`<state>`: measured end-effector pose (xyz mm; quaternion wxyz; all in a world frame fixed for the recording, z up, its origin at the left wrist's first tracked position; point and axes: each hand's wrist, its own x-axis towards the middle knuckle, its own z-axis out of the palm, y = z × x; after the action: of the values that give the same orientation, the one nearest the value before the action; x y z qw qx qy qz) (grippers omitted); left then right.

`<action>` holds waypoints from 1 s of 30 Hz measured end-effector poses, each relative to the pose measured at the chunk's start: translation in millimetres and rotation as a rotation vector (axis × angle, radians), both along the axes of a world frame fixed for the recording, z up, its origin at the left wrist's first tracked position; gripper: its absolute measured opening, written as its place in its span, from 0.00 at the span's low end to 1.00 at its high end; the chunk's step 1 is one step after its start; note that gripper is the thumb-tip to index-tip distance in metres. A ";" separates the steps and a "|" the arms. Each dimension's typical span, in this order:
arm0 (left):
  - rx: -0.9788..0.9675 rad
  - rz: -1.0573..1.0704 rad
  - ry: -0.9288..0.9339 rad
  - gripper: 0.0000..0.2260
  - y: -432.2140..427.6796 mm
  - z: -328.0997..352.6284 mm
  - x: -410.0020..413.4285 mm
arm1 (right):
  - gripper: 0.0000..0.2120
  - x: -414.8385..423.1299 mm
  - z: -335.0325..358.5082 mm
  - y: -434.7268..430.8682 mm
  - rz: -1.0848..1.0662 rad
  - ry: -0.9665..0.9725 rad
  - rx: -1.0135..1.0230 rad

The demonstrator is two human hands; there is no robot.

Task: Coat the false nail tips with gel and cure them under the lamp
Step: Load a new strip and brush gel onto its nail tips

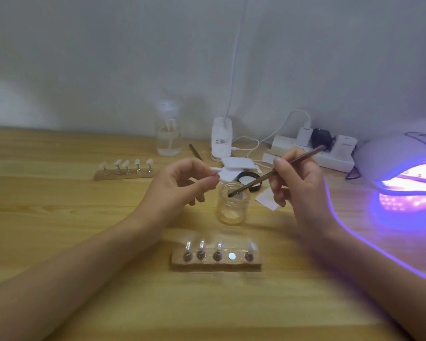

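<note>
Dipping for gel, the right hand point(298, 178) pinches the brush point(280, 168) in its grip, bristles in the open jar point(233, 205); the left hand point(180, 185) pinches a likely nail tip point(215, 174) just beside it, ready for coating.

Table point(84, 217) matt pale wood grain; gel jar point(232, 205) clear glass; lamp point(389, 153) glossy white plastic; brush handle point(293, 163) wood.

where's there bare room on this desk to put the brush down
Bare wood: the near edge in front of the near nail strip, between the forearms; and the left side in front of the far nail strip. Crowded: behind the jar, with pads, lid, bottles and power strip. The lamp and a cord take the right.
</note>
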<state>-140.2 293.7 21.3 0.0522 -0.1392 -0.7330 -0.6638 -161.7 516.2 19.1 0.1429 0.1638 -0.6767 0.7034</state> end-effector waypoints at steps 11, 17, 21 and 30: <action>-0.010 0.031 0.030 0.05 -1.2 -19.3 -4.3 | 0.08 -4.5 -15.6 6.0 0.014 -0.250 -0.291; -0.025 0.044 0.031 0.03 -1.9 -23.4 -5.3 | 0.08 -4.3 -15.0 6.2 0.020 -0.257 -0.304; -0.025 0.047 0.017 0.02 -1.8 -24.1 -6.3 | 0.08 -5.7 -16.5 7.4 0.039 -0.239 -0.300; -0.046 0.027 0.058 0.04 0.4 -24.0 -5.3 | 0.08 -5.3 -16.8 5.0 0.101 -0.181 -0.266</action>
<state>-145.4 294.1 -2.6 0.0792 -0.1493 -0.7480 -0.6419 -167.0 521.1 2.2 0.0661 0.1134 -0.5786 0.8050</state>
